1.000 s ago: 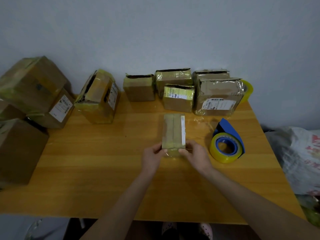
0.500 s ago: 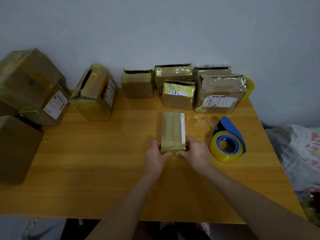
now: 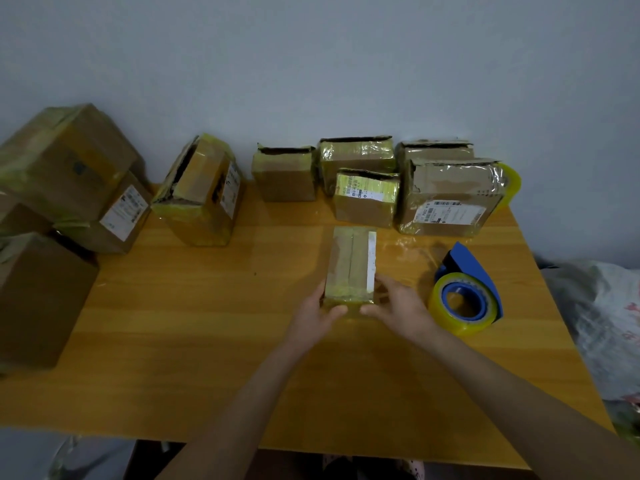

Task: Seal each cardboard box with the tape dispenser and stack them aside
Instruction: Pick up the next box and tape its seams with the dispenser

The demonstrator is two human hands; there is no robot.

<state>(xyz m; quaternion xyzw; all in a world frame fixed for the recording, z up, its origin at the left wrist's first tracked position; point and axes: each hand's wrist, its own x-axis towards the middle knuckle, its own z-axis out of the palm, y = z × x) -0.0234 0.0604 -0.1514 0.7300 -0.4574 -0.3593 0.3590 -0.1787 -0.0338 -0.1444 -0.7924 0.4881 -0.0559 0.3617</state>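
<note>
Tape roll [image 3: 514, 183] half hidden behind rear box [image 3: 446, 181], label print [image 3: 450, 213] unreadable

The surface [image 3: 207, 323] is smooth wood with a soft shine. The small box [image 3: 351, 265] is matt brown cardboard under glossy yellowish tape. The tape dispenser [image 3: 471, 268] is blue plastic, and its roll [image 3: 462, 329] is shiny. The large box [image 3: 450, 181] has wrinkled glossy tape and a paper label [image 3: 446, 212].

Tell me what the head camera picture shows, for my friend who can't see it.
A left hand and right hand grip the near end of a small taped box on a wooden table. A blue tape dispenser lies to its right, and more worn boxes sit along the wall.
</note>
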